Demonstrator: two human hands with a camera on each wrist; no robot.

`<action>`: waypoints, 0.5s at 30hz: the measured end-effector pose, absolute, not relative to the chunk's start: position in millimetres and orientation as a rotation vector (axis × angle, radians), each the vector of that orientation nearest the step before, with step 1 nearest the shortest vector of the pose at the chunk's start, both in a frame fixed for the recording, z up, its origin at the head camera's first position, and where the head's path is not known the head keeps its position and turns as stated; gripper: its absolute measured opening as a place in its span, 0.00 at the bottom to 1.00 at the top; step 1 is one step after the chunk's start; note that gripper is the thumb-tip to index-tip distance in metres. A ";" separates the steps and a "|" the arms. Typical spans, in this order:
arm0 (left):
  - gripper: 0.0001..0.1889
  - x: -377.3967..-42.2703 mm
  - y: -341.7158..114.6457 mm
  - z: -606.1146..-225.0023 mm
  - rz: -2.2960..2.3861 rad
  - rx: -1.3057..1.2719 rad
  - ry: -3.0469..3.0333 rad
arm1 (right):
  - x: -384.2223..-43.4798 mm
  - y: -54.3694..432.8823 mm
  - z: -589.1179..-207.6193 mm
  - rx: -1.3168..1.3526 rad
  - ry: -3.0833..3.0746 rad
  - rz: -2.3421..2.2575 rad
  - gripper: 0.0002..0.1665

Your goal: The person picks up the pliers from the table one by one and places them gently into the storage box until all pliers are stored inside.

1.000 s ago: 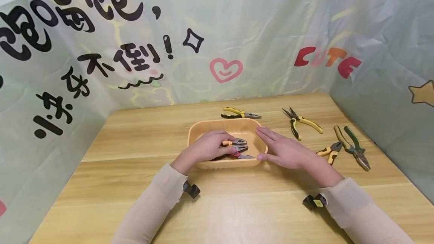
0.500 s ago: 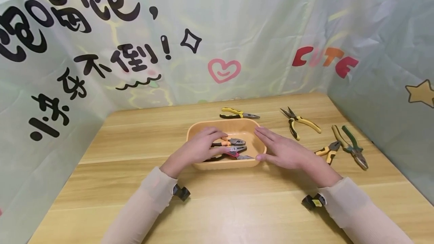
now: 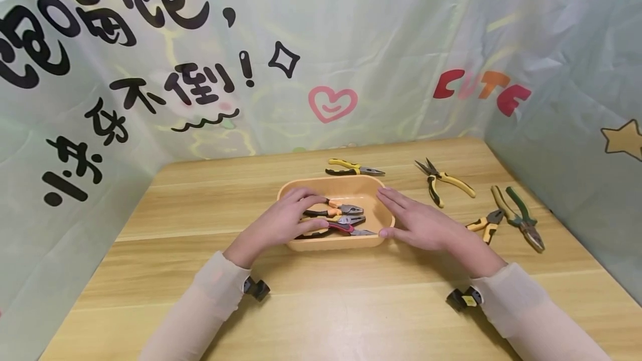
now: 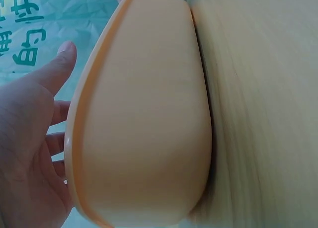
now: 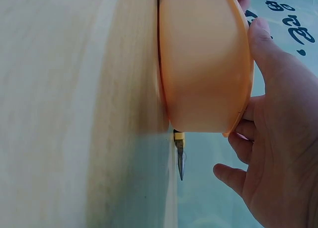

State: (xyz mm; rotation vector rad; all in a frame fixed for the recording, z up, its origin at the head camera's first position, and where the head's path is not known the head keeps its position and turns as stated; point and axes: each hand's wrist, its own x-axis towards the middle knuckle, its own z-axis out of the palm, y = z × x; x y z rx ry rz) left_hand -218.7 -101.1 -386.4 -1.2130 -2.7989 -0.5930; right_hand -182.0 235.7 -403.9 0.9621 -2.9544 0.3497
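An orange plastic basket (image 3: 341, 243) stands on the wooden table, with three pairs of pliers lying side by side in it. One has orange-and-black handles (image 3: 334, 212); in front lie pliers with a grey head (image 3: 355, 220) and long-nose pliers with red grips (image 3: 345, 228). My left hand (image 3: 288, 219) is over the basket's left end, above the handle ends, fingers relaxed and thumb extended. Its thumb (image 4: 62, 64) stands apart from the rim in the left wrist view. My right hand (image 3: 421, 222) touches the right end of the rim, fingers outstretched, thumb (image 5: 261, 34) against the near rim.
Yellow-and-black long-nose pliers (image 3: 355, 170) lie behind the basket. To the right are spread long-nose pliers (image 3: 437, 175), orange-and-black cutters (image 3: 494, 218) and green-handled pliers (image 3: 526, 224). A printed cloth (image 3: 391, 32) hangs around the table's back and sides.
My left hand has let go of the pliers inside the basket and drawn back to the left, uncovering more of their handles. My right hand has stayed on the basket's right end.
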 end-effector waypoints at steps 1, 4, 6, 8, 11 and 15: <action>0.38 -218.5 -102.6 -386.6 -0.603 -1.204 -2.807 | -181.9 235.8 -403.9 0.961 -2.955 0.353 0.53; 0.39 -218.2 -106.7 -386.9 -0.623 -1.188 -2.820 | -182.0 235.9 -404.3 0.961 -2.953 0.356 0.53; 0.40 -218.5 -108.9 -387.2 -0.624 -1.182 -2.826 | -182.1 236.1 -404.4 0.961 -2.952 0.356 0.53; 0.40 -218.6 -111.0 -387.1 -0.613 -1.169 -2.832 | -182.3 236.2 -404.3 0.961 -2.951 0.356 0.53; 0.40 -218.4 -114.4 -387.4 -0.606 -1.144 -2.848 | -182.4 236.3 -404.4 0.962 -2.950 0.355 0.53; 0.40 -217.9 -118.3 -389.2 -0.583 -1.132 -2.845 | -182.6 236.6 -404.4 0.958 -2.951 0.356 0.53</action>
